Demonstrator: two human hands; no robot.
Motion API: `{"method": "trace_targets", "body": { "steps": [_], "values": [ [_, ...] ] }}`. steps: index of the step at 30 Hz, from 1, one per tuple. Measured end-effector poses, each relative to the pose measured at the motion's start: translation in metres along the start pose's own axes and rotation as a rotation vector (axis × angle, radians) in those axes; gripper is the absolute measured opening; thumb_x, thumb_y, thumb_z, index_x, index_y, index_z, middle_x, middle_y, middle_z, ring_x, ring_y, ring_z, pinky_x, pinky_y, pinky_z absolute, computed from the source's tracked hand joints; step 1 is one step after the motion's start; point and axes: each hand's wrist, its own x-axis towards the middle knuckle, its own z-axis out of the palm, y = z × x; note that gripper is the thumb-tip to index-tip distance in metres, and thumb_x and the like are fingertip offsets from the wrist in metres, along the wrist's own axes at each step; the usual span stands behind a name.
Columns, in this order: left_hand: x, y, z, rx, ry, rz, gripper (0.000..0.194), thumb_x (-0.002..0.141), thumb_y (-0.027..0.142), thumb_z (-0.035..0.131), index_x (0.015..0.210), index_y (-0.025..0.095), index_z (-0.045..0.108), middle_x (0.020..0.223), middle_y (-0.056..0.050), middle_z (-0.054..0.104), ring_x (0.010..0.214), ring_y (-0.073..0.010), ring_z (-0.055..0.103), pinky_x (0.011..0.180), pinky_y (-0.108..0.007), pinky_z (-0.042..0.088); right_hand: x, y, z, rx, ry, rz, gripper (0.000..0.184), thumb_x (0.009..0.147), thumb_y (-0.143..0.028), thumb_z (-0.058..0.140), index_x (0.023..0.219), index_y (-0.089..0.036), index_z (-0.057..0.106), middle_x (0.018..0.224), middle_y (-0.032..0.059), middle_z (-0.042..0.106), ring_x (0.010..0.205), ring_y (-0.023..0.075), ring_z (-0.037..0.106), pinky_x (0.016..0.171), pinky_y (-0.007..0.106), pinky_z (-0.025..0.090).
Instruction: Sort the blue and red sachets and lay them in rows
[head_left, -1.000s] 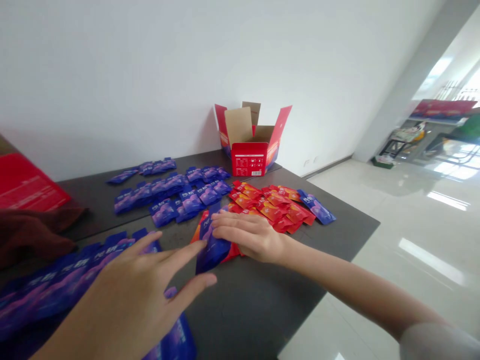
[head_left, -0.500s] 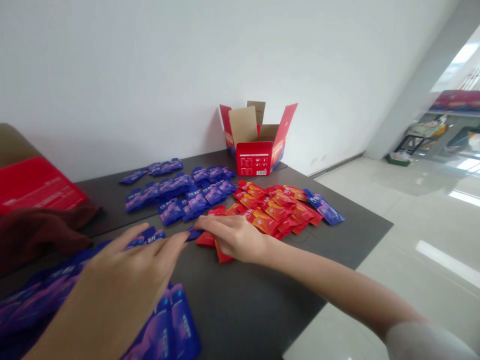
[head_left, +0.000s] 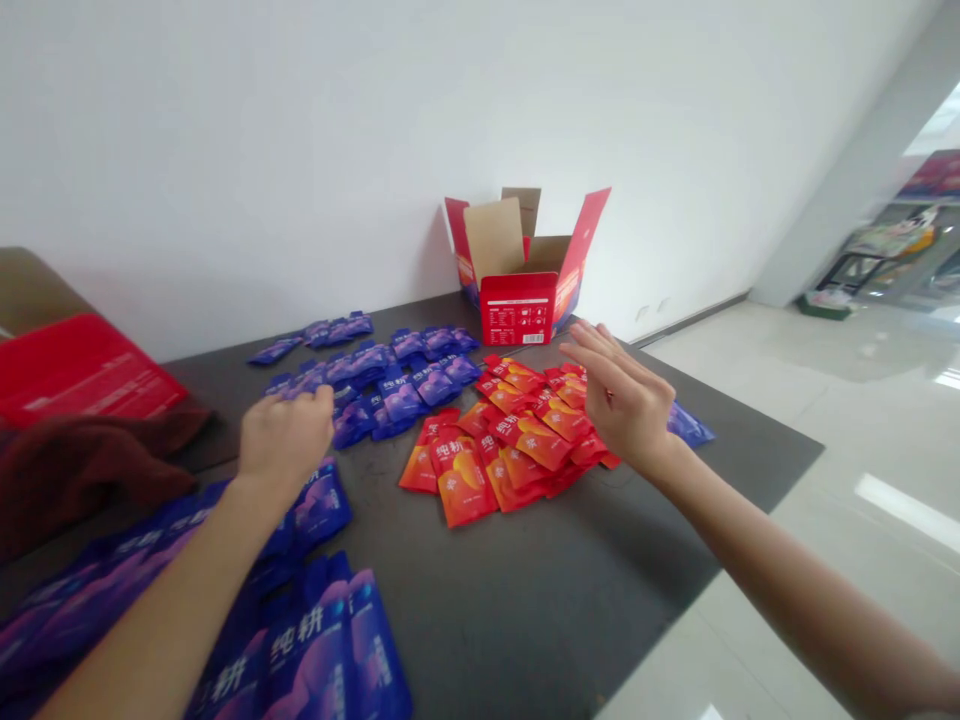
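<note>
Both hands have parted since half a second ago: the right hand has left the near-left end of the red packets for their right side, while the left hand has reached out to the far blue packets. Between them lay a blue packet then; it is gone from that spot, and I can't make out where it went.

On the dark table, the left box and the far box both stand open, the far one by the wall. A brown cloth lies crumpled before the left box. Near blue packets crowd the table's near left, the far ones lie in rows, and the red ones overlap in a pile right of those rows. One lone packet, blue, shows partly behind the right hand.

Each packet looks light and soft, its film probably slick, so a layered one could slide off its neighbour; I'd take it by a flat edge, not the plump middle.

Right fingers lie side by side, lightly bent, nothing visible in them, apparently raised above the pile. Left fingers curl downward, tips hidden: I can't tell whether they pinch anything.
</note>
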Motion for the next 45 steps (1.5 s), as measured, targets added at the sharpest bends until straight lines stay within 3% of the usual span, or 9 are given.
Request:
{"method": "trace_targets", "body": {
  "steps": [7,11,18,25,29,32,35,39,45],
  "values": [
    [0.002,0.020,0.027,-0.043,-0.093,0.220,0.038,0.085,0.023,0.025,0.095,0.012,0.060,0.075,-0.014,0.068,0.071,-0.0261,0.064,0.095,-0.043,0.034,-0.008,0.008,-0.020,-0.117,0.035,0.000,0.031,0.085,-0.004,0.041,0.102,-0.018,0.064,0.112,0.0054,0.065,0.105,0.0165,0.060,0.093,0.032,0.051],
    [-0.004,0.021,0.033,-0.045,-0.142,0.205,0.042,0.087,0.026,0.022,0.107,0.012,0.056,0.082,-0.015,0.069,0.077,-0.0281,0.064,0.091,-0.044,0.037,-0.011,0.015,-0.029,-0.209,0.037,0.095,0.028,0.086,-0.009,0.041,0.098,-0.017,0.065,0.113,0.0069,0.064,0.103,0.0168,0.062,0.088,0.029,0.053],
    [-0.008,0.028,0.033,-0.105,-0.233,0.062,0.049,0.087,0.036,0.018,0.118,0.015,0.049,0.084,-0.017,0.067,0.076,-0.0328,0.064,0.062,-0.038,0.046,-0.020,0.035,-0.047,-0.323,0.021,0.211,0.027,0.089,-0.017,0.040,0.093,-0.017,0.066,0.113,0.0092,0.064,0.103,0.0182,0.061,0.087,0.033,0.053],
    [0.001,-0.001,0.044,-0.212,-0.309,0.179,0.050,0.086,0.037,0.026,0.129,0.016,0.044,0.098,-0.016,0.066,0.093,-0.0283,0.062,0.078,-0.036,0.045,-0.011,0.023,-0.052,-0.267,-0.027,0.130,0.023,0.089,-0.017,0.041,0.093,-0.017,0.064,0.115,0.0105,0.062,0.105,0.0181,0.060,0.088,0.033,0.051],
    [0.001,-0.002,0.049,-0.276,-0.357,0.143,0.053,0.086,0.037,0.026,0.132,0.015,0.039,0.098,-0.018,0.066,0.093,-0.0306,0.061,0.077,-0.038,0.046,0.020,-0.023,-0.002,-0.026,-0.527,-0.114,0.023,0.090,-0.024,0.043,0.107,-0.018,0.058,0.122,0.0105,0.057,0.095,0.0169,0.064,0.075,0.028,0.053],
    [-0.001,0.002,0.049,-0.331,-0.373,0.067,0.053,0.086,0.037,0.025,0.131,0.013,0.040,0.103,-0.020,0.063,0.098,-0.0329,0.060,0.078,-0.041,0.046,0.039,-0.064,0.065,0.013,-0.768,-0.287,0.035,0.084,-0.030,0.055,0.117,-0.019,0.052,0.127,0.0145,0.052,0.081,0.0200,0.066,0.063,0.032,0.054],
    [-0.003,0.004,0.046,-0.347,-0.389,0.017,0.049,0.086,0.037,0.025,0.123,0.013,0.046,0.101,-0.021,0.064,0.098,-0.0340,0.060,0.077,-0.042,0.047,0.044,-0.096,0.134,0.085,-0.961,-0.408,0.027,0.078,-0.027,0.064,0.100,-0.013,0.059,0.104,0.0141,0.063,0.093,0.0238,0.063,0.073,0.033,0.053],
    [-0.006,0.009,0.039,-0.337,-0.391,-0.029,0.045,0.086,0.036,0.025,0.117,0.013,0.048,0.097,-0.021,0.064,0.089,-0.0359,0.062,0.071,-0.043,0.048,0.037,-0.116,0.190,0.135,-1.066,-0.372,0.014,0.085,-0.017,0.053,0.097,-0.012,0.058,0.099,0.0132,0.065,0.094,0.0209,0.064,0.075,0.032,0.052],
    [-0.003,0.014,0.037,-0.343,-0.388,-0.097,0.039,0.085,0.033,0.030,0.114,0.013,0.046,0.096,-0.018,0.063,0.091,-0.0332,0.062,0.071,-0.039,0.047,0.028,-0.113,0.206,0.133,-1.016,-0.388,0.015,0.088,-0.011,0.041,0.096,-0.010,0.054,0.093,0.0134,0.066,0.088,0.0199,0.066,0.070,0.032,0.053]
  ]
}}
